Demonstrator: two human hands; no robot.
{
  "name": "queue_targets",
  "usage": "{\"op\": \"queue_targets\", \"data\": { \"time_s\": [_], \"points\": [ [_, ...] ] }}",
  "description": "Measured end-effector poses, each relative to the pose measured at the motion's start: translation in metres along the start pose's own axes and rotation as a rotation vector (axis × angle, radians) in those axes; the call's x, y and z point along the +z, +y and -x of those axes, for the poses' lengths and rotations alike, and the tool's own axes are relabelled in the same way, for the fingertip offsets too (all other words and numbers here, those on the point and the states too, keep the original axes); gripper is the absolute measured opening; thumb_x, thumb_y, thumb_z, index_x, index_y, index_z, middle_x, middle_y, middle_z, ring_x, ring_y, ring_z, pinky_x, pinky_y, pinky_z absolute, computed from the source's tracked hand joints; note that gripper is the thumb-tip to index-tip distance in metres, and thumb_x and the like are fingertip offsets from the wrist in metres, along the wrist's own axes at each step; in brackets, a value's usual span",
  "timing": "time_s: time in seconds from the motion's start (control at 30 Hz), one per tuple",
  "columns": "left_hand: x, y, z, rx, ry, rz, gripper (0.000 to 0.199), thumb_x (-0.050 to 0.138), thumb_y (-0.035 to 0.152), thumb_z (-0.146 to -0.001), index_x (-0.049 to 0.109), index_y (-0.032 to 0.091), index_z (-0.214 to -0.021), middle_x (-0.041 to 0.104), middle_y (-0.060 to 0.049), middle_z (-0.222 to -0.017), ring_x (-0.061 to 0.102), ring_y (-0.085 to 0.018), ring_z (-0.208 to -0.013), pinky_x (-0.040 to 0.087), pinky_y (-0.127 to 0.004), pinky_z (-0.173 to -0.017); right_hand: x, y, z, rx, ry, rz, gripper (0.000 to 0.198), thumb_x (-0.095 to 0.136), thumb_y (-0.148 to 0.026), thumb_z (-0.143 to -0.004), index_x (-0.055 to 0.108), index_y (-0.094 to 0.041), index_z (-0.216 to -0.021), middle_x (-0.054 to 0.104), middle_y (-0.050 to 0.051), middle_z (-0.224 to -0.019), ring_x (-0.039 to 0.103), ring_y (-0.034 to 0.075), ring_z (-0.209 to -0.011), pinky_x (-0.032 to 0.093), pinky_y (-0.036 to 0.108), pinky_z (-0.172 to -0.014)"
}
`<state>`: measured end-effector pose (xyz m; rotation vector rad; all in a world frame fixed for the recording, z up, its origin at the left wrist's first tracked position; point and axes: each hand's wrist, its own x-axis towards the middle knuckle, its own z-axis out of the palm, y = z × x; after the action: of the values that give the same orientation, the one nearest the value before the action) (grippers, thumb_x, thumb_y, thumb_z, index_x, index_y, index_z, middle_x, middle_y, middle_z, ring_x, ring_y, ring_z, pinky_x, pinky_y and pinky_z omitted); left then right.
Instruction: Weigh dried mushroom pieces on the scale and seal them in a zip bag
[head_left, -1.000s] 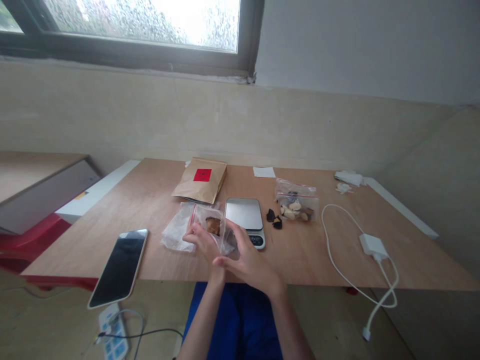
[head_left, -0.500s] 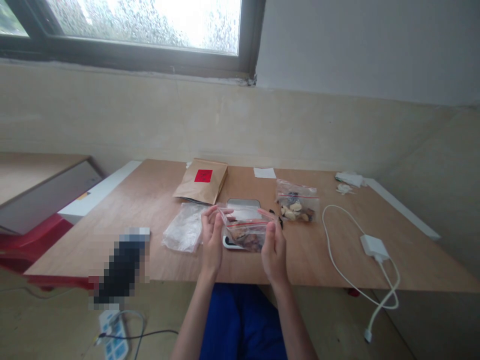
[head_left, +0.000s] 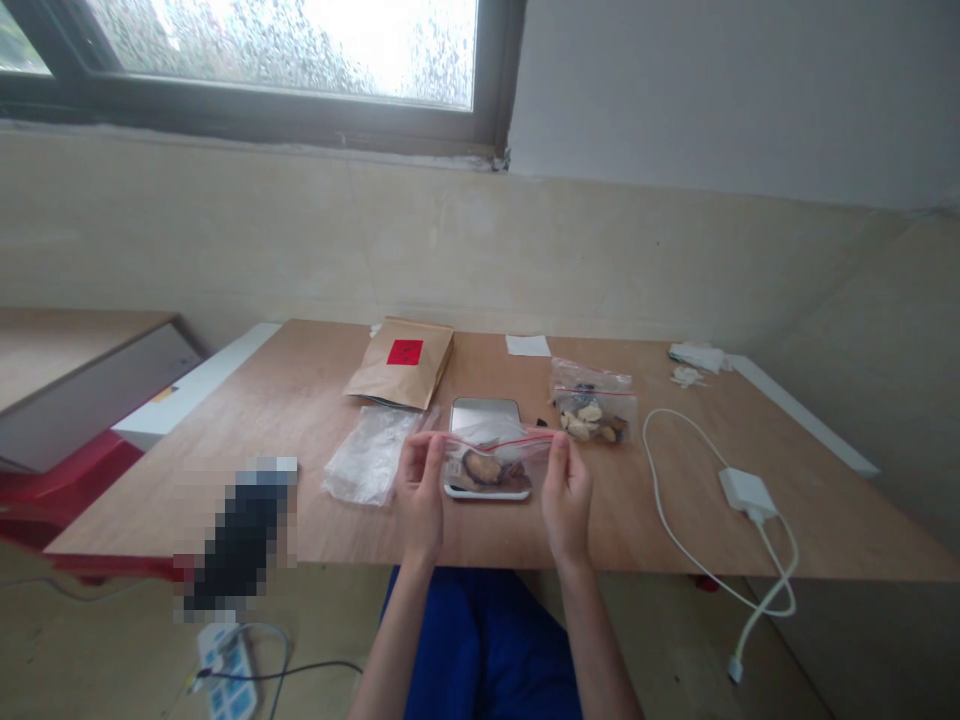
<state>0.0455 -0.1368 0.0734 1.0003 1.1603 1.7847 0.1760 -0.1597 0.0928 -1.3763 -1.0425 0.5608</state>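
Two hands, left hand and right hand, pinch one zip bag above one scale.

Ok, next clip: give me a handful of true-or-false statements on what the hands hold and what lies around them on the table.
1. Both hands hold one clear zip bag by its top corners. True: the left hand and right hand pinch the zip bag.
2. The held bag is empty. False: brown pieces sit inside it.
3. The bag is held in front of a scale. True: the scale shows behind it.
4. The brown paper envelope lies right of the scale. False: the envelope lies to the far left of it.
5. A white cable lies on the table's right side. True: the cable runs there.
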Motion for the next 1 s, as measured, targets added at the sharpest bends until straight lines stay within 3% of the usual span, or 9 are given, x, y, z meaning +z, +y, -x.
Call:
{"op": "queue_targets", "data": {
  "time_s": [0.2,0.3,0.37,0.53,0.63,0.77,0.87,1.0],
  "points": [
    [-0.002,0.002,0.001,-0.02,-0.023,0.012,0.023,0.058,0.04,-0.076,0.06,0.018,-0.073,0.067,-0.003,-0.084,0.06,-0.016,-0.079,0.046,-0.027,-0.072,0.002,0.001,0.003,0.007,0.14,-0.027,0.045,0.031,-0.052,-0.09,0.054,-0.018,-0.071,0.062,0.005,-0.062,0.054,0.015,-0.052,0.043,0.026,-0.054],
    [-0.002,0.004,0.003,-0.044,-0.032,0.018,0.022,0.059,0.039,-0.075,0.059,0.018,-0.07,0.067,-0.002,-0.076,0.061,-0.016,-0.072,0.046,-0.026,-0.069,0.002,0.005,0.004,0.008,0.187,0.019,0.046,0.028,-0.054,-0.09,0.052,-0.019,-0.071,0.052,0.0,-0.051,0.048,0.014,-0.045,0.037,0.025,-0.048],
    [-0.002,0.005,0.004,-0.083,-0.035,0.014,0.022,0.059,0.039,-0.075,0.058,0.018,-0.07,0.064,0.0,-0.066,0.059,-0.013,-0.064,0.044,-0.025,-0.064,0.002,0.006,0.004,-0.019,0.225,0.065,0.046,0.028,-0.054,-0.089,0.051,-0.02,-0.07,0.048,-0.001,-0.049,0.047,0.014,-0.045,0.037,0.025,-0.049],
    [-0.003,0.007,0.007,-0.146,-0.06,-0.008,0.023,0.059,0.041,-0.075,0.056,0.018,-0.072,0.062,0.001,-0.063,0.053,-0.011,-0.055,0.04,-0.022,-0.055,0.0,0.008,0.003,-0.108,0.27,0.098,0.045,0.033,-0.052,-0.089,0.054,-0.019,-0.067,0.057,0.004,-0.062,0.054,0.017,-0.06,0.039,0.026,-0.058],
    [-0.003,0.006,0.007,-0.147,-0.1,-0.004,0.024,0.058,0.041,-0.076,0.056,0.018,-0.071,0.061,0.001,-0.063,0.052,-0.01,-0.056,0.04,-0.021,-0.056,-0.002,0.01,0.001,-0.049,0.228,0.071,0.046,0.034,-0.055,-0.087,0.055,-0.018,-0.068,0.051,0.001,-0.054,0.049,0.015,-0.05,0.037,0.026,-0.052],
    [-0.005,0.005,0.003,-0.132,-0.103,-0.013,0.026,0.059,0.043,-0.076,0.06,0.017,-0.073,0.063,0.0,-0.065,0.052,-0.01,-0.059,0.04,-0.021,-0.058,-0.011,0.017,-0.005,0.068,0.045,-0.065,0.046,0.039,-0.059,-0.083,0.056,-0.019,-0.072,0.035,-0.007,-0.04,0.034,0.011,-0.035,0.029,0.023,-0.038],
    [-0.008,0.005,-0.001,-0.135,-0.111,-0.031,0.028,0.06,0.044,-0.075,0.064,0.016,-0.076,0.066,-0.002,-0.072,0.057,-0.012,-0.066,0.043,-0.021,-0.06,-0.02,0.02,-0.011,0.072,-0.061,-0.136,0.042,0.051,-0.059,-0.077,0.056,-0.018,-0.071,0.041,-0.006,-0.041,0.036,0.009,-0.034,0.028,0.021,-0.035],
    [-0.014,0.006,-0.004,-0.194,-0.163,-0.03,0.031,0.06,0.045,-0.075,0.067,0.015,-0.082,0.069,-0.004,-0.079,0.062,-0.014,-0.072,0.047,-0.022,-0.062,-0.029,0.021,-0.017,0.084,-0.1,-0.163,0.042,0.056,-0.059,-0.073,0.056,-0.017,-0.073,0.049,-0.005,-0.045,0.038,0.008,-0.035,0.026,0.019,-0.032]
  ]
}}
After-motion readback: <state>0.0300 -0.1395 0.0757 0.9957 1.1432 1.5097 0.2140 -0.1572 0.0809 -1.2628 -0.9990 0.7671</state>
